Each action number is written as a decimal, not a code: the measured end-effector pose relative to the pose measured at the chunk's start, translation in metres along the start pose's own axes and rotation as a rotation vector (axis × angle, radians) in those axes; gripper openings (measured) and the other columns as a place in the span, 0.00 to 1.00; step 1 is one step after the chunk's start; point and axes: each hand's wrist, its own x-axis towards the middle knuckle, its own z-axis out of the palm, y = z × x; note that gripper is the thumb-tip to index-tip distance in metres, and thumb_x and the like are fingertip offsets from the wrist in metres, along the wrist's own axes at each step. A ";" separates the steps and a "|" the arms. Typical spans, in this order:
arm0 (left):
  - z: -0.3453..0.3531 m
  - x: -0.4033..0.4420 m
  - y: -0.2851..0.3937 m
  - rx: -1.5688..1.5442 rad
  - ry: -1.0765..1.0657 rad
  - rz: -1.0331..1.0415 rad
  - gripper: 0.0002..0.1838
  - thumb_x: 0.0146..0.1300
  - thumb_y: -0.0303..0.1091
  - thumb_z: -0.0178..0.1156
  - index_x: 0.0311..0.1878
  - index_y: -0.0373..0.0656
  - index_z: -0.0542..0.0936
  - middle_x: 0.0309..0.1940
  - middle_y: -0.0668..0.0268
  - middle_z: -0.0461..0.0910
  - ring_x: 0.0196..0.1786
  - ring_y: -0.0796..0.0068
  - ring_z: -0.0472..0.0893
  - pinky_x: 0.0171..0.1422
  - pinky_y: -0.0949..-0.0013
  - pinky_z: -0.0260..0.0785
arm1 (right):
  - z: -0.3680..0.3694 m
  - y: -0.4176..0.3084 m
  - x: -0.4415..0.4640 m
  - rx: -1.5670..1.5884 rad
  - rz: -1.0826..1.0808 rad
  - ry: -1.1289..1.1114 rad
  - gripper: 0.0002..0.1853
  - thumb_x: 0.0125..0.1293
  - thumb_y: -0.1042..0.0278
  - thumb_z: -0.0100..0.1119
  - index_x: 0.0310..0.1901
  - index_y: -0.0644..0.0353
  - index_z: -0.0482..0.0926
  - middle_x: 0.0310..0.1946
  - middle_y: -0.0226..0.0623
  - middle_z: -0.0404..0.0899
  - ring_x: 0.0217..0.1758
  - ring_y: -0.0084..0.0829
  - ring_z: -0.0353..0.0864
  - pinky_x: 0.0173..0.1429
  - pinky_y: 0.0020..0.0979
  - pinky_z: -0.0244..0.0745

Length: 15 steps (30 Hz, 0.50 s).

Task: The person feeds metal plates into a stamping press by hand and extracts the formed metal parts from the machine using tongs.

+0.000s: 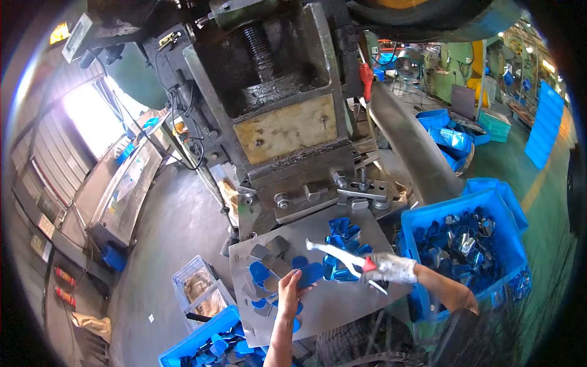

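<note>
1. A flat blue piece (312, 276) is held just above the metal desk (358, 306), pinched in a person's bare left hand (290, 293).
2. The gloved right hand (392, 268), apart from the left, grips a white-armed tool (343, 254).
3. Flat blue and grey pieces (259, 271) lie scattered beside the left hand; glossy blue parts (342, 229) heap near the press (287, 131).
4. Part-filled blue crates stand at right (454, 207) and lower left (199, 335).
</note>
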 end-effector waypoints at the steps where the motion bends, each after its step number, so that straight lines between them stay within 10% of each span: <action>1: 0.001 0.000 -0.001 -0.013 0.002 0.002 0.15 0.66 0.34 0.48 0.45 0.29 0.73 0.35 0.54 0.80 0.32 0.68 0.82 0.34 0.76 0.76 | -0.003 0.015 0.014 0.240 -0.022 0.041 0.20 0.60 0.51 0.56 0.45 0.59 0.70 0.37 0.39 0.76 0.42 0.28 0.76 0.43 0.30 0.72; 5: 0.000 0.002 -0.003 -0.054 0.013 0.014 0.16 0.66 0.34 0.48 0.46 0.28 0.72 0.36 0.54 0.80 0.33 0.67 0.82 0.33 0.74 0.76 | -0.033 0.002 0.065 0.294 0.121 0.155 0.10 0.59 0.65 0.57 0.37 0.60 0.71 0.23 0.32 0.74 0.24 0.23 0.76 0.25 0.25 0.71; 15: -0.012 0.002 -0.004 -0.037 0.017 -0.036 0.19 0.68 0.36 0.45 0.50 0.27 0.72 0.38 0.54 0.79 0.37 0.67 0.81 0.38 0.73 0.75 | -0.047 -0.001 0.196 0.529 0.069 0.355 0.07 0.62 0.69 0.53 0.32 0.63 0.69 0.19 0.35 0.72 0.19 0.28 0.75 0.20 0.32 0.72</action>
